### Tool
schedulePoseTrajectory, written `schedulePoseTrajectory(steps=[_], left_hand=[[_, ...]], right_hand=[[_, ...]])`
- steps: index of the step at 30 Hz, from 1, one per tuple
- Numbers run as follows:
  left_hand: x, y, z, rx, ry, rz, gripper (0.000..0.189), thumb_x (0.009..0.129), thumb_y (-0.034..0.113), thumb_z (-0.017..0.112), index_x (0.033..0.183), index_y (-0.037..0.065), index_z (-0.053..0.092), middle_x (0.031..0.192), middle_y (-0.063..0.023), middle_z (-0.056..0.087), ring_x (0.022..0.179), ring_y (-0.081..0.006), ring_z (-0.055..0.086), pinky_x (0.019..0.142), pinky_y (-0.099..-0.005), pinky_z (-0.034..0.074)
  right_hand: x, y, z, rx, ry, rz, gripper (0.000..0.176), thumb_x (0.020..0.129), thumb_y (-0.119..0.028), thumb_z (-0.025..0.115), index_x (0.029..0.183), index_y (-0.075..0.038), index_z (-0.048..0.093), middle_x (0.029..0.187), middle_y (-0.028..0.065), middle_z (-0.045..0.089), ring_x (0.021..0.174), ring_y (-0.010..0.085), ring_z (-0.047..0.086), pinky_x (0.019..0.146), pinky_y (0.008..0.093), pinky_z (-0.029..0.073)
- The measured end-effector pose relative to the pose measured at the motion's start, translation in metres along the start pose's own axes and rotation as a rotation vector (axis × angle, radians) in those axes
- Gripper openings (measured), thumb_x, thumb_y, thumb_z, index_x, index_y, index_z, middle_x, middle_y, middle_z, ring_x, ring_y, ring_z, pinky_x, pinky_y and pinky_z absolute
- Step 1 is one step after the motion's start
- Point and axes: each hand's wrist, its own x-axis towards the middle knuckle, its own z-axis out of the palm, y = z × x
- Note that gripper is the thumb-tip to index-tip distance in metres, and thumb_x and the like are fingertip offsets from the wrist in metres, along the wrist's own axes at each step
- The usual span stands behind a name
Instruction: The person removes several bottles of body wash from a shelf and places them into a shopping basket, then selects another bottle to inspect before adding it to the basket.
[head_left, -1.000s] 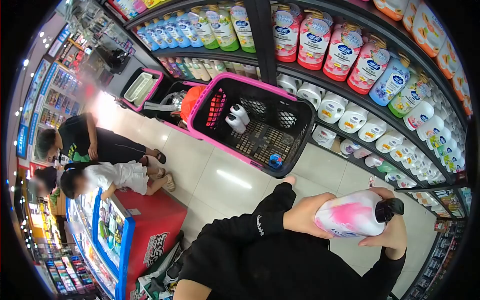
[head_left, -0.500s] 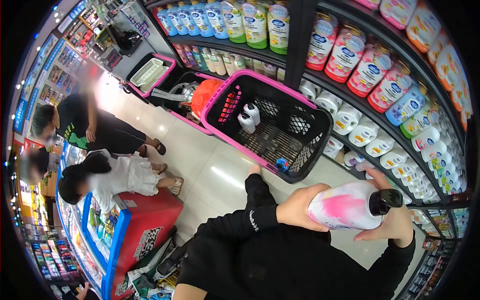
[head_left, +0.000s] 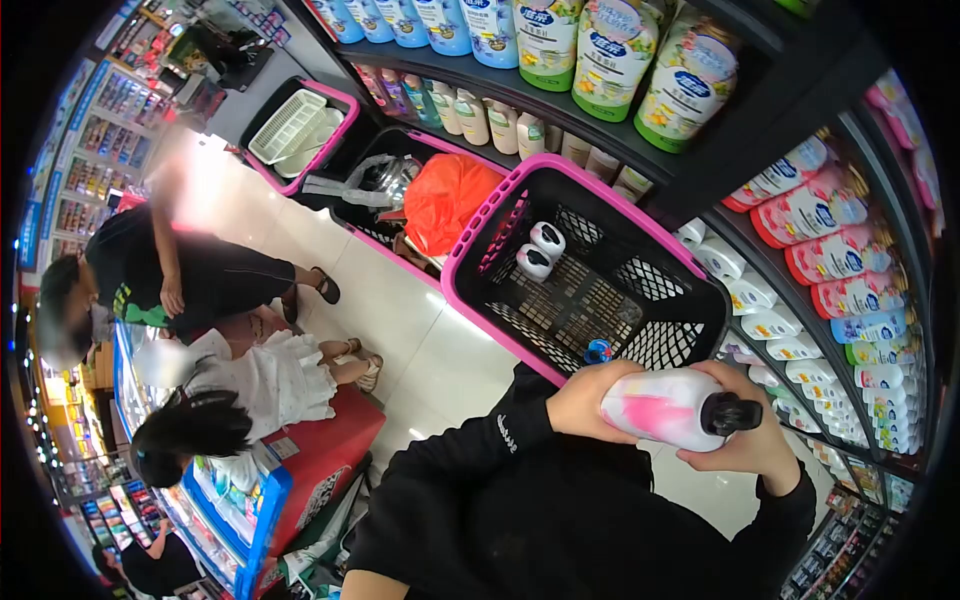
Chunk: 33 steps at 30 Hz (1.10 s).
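A white bottle with pink patches and a black cap (head_left: 655,407) is held between both hands in front of my body. My left hand (head_left: 592,402) wraps round its base end, and my right hand (head_left: 742,440) grips it near the cap. Just beyond the hands is a black basket with a pink rim (head_left: 470,308). Two white bottles with dark caps (head_left: 541,250) stand inside it at the left, and a small blue item (head_left: 598,351) lies at its near side.
Shelves of detergent bottles (head_left: 690,85) run along the top and right. Another basket holds a red bag (head_left: 450,200), and a further one holds a pale tray (head_left: 287,127). Two people (head_left: 262,385) are at the left beside a red and blue freezer (head_left: 330,440).
The view has shifted, so the basket appears further right and the shelves larger. The held bottle has moved slightly left and down, still in both hands. The person in white has bent further forward.
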Motion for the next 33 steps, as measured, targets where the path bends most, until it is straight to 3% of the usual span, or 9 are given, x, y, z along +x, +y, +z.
schedulePoseTrajectory(steps=[9,15,18,19,24,25,27,28,33], left_hand=[[0.03,-0.07,-0.057,0.011,0.069,0.044,0.055,0.053,0.015,0.074,0.102,0.006,0.051,0.099,-0.0112,0.052,0.098,-0.03,0.048,0.084,-0.0371,0.039],[0.017,-0.145,-0.052,0.115,0.077,-0.145,0.079,0.056,0.012,0.073,0.123,0.001,0.033,0.118,-0.0182,0.041,0.109,-0.0301,0.043,0.092,-0.0363,0.034],[0.008,-0.175,-0.049,-0.355,0.158,-0.755,0.102,0.059,0.013,0.075,0.131,-0.006,0.005,0.12,-0.0208,0.039,0.107,-0.0219,0.044,0.089,-0.0317,0.038],[0.006,-0.174,-0.053,-0.766,0.171,-1.126,0.089,0.063,0.015,0.072,0.13,-0.003,0.017,0.12,-0.021,0.04,0.101,-0.0261,0.047,0.087,-0.0333,0.04],[0.002,-0.203,-0.043,-1.377,0.445,-1.373,0.05,0.079,0.039,0.048,0.114,0.003,0.042,0.111,-0.0195,0.047,0.089,-0.0296,0.051,0.081,-0.0391,0.042],[0.009,-0.198,-0.043,-1.431,0.525,-1.395,0.052,0.081,0.045,0.036,0.113,0.004,0.044,0.11,-0.0168,0.049,0.097,-0.0297,0.05,0.086,-0.0425,0.039],[0.015,-0.197,-0.043,-1.602,0.571,-1.232,0.055,0.082,0.047,0.033,0.116,0.006,0.043,0.116,-0.0151,0.047,0.107,-0.0291,0.045,0.093,-0.0447,0.033],[0.014,-0.207,-0.038,-1.723,0.551,-0.994,0.06,0.082,0.051,0.031,0.12,0.006,0.04,0.121,-0.014,0.044,0.11,-0.0268,0.043,0.095,-0.0448,0.03],[0.021,-0.208,-0.057,-1.809,0.707,-0.971,0.063,0.08,0.055,0.036,0.12,0.007,0.041,0.119,-0.0134,0.046,0.109,-0.0289,0.044,0.094,-0.0433,0.031]], right_hand=[[0.082,0.034,0.032,-0.028,0.017,0.009,0.067,0.053,-0.017,0.075,0.111,-0.003,0.045,0.098,0.0143,0.054,0.087,0.0277,0.056,0.075,0.0314,0.044],[0.121,0.093,0.065,-0.134,0.072,0.024,0.066,0.054,-0.018,0.073,0.112,-0.004,0.044,0.101,0.0164,0.053,0.089,0.0311,0.055,0.076,0.0347,0.044],[0.139,0.118,0.084,-0.142,0.115,0.057,0.067,0.054,-0.019,0.073,0.113,-0.004,0.044,0.102,0.0169,0.053,0.09,0.0312,0.055,0.077,0.0354,0.045],[0.145,0.128,0.091,-0.141,0.146,0.07,0.068,0.054,-0.019,0.073,0.113,-0.004,0.044,0.102,0.017,0.053,0.09,0.031,0.055,0.077,0.0355,0.045],[0.169,0.174,0.132,-0.086,0.235,0.145,0.069,0.053,-0.02,0.073,0.114,-0.004,0.043,0.104,0.0174,0.053,0.093,0.0322,0.054,0.079,0.0359,0.044],[0.174,0.177,0.136,-0.071,0.212,0.161,0.069,0.055,-0.02,0.073,0.114,-0.004,0.043,0.105,0.0183,0.052,0.094,0.033,0.053,0.079,0.0365,0.045],[0.18,0.183,0.149,-0.121,0.237,0.123,0.068,0.055,-0.021,0.073,0.115,-0.004,0.043,0.105,0.0192,0.052,0.094,0.0339,0.053,0.079,0.037,0.045],[0.184,0.189,0.156,-0.111,0.251,0.092,0.069,0.055,-0.021,0.073,0.115,-0.005,0.042,0.106,0.0193,0.052,0.094,0.0349,0.053,0.078,0.0377,0.045],[0.2,0.196,0.174,-0.089,0.191,0.093,0.068,0.057,-0.021,0.072,0.115,-0.001,0.042,0.106,0.0202,0.051,0.096,0.0361,0.051,0.081,0.0388,0.043]])
